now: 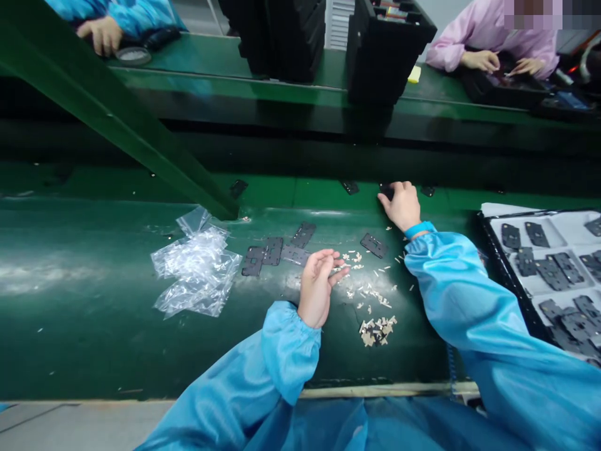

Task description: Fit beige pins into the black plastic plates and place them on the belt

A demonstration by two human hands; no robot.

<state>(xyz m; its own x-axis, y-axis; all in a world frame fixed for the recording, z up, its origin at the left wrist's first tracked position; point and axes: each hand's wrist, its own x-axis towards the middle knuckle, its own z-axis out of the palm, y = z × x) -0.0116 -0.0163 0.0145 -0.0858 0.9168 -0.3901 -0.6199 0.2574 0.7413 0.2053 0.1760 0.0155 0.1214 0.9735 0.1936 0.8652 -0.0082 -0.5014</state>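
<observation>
My left hand (pixel 319 287) is raised over the green bench, its fingers loosely curled and apart, with nothing visible in them. Beside it lie black plastic plates with cut-outs: an overlapping group (pixel 273 250) to its left and a single plate (pixel 374 245) to its right. Small, light metal pieces (pixel 370 294) are scattered near its fingertips, and a denser pile of pieces (pixel 377 331) sits closer to me. Farther out, my right hand (pixel 404 205) is closed on the edge of a black plastic plate (pixel 387 190), partly hidden by its fingers.
Clear plastic bags (pixel 197 269) lie at left, beside a slanting green post (pixel 141 134). At right, a compartmented tray (pixel 519 299) holds more black plates. Stacked black bins (pixel 387 56) stand on the far ledge, where two other people's hands (pixel 481 61) (pixel 102 36) are visible.
</observation>
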